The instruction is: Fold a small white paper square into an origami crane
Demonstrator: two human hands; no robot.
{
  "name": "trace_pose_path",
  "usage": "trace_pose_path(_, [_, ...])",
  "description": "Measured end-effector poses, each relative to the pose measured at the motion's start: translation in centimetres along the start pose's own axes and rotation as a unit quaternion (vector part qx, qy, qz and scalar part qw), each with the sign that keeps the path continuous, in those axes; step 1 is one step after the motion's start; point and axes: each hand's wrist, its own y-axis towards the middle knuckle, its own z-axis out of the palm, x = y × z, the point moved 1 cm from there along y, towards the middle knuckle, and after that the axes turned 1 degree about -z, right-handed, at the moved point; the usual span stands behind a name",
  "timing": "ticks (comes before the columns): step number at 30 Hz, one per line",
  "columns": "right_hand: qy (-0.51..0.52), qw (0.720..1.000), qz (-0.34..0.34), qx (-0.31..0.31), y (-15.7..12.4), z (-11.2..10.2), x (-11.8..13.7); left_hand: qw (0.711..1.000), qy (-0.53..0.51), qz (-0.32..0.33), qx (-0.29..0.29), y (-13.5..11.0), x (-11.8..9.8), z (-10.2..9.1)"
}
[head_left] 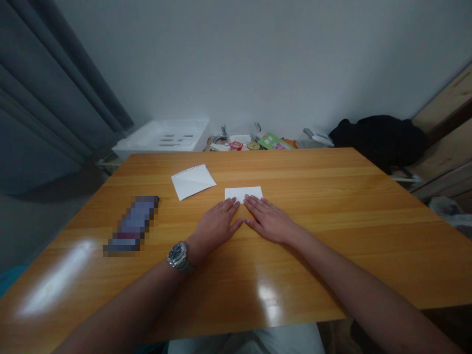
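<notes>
The left hand [217, 227] and right hand [272, 222], both flat, fingers close together, grasping nothing, are resting on the white paper [242, 191], which is lying right of the perforated sheet [193, 183], apparently risking skew if pressure is falling unevenly.

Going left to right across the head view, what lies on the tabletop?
Pixelated object, loose white sheet with a perforated edge, smaller white paper under the fingers of the left hand and right hand.
</notes>
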Motion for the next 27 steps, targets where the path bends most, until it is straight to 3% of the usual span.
trace_pose_path(4, [0.006,1.000,0.006,0.030,0.0,-0.4,-0.5,1.000,0.006,-0.005,0.004,-0.1,-0.1,0.1])
trace_pose_path(13, [-0.004,0.991,0.094,0.097,-1.8,-1.4,-3.7,1.000,0.020,-0.014,0.006,-0.1,-0.1,0.3])
trace_pose_path(20, [-0.014,0.994,0.087,0.072,-1.7,-1.3,-3.1,1.000,0.012,-0.012,0.003,0.0,-0.2,0.2])
trace_pose_path(27, [-0.018,0.997,0.070,-0.019,-1.1,-2.7,-2.3,1.000,-0.007,-0.014,-0.018,-0.1,-0.3,0.1])
